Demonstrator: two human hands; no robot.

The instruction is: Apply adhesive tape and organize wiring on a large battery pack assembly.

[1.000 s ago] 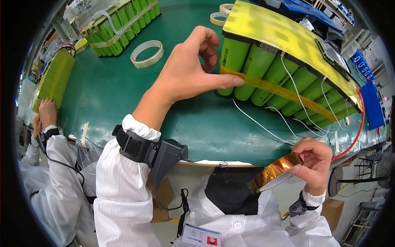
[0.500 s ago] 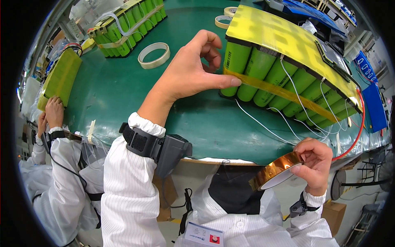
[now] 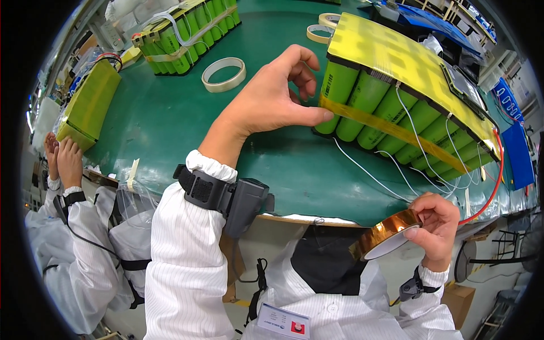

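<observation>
A battery pack of green cylindrical cells [image 3: 357, 93] under a yellow top sheet [image 3: 385, 48] stands at the right of the table. A strip of amber tape [image 3: 388, 127] runs along its near side. My left hand [image 3: 266, 105] is at the pack's left corner, its thumb stretched to the end of that strip and its fingers bent, apart from the thumb. Lower right, my right hand [image 3: 436, 226] grips a roll of amber tape [image 3: 390, 233] by its edge, below the pack. Thin white wires [image 3: 368, 171] hang from the pack onto the table.
A roll of cream tape [image 3: 224, 75] lies on the green table [image 3: 170, 124], with two more beyond. Another green pack [image 3: 181, 48] stands at the back left. A co-worker's hands [image 3: 69, 158] touch a yellow-covered pack [image 3: 93, 105]. A red cable [image 3: 492, 192] curves at right.
The whole view has shifted slightly, moving the table and packs a little right. My thumb stays by the strip and the roll stays in my right hand. The co-worker's hands have moved slightly.
</observation>
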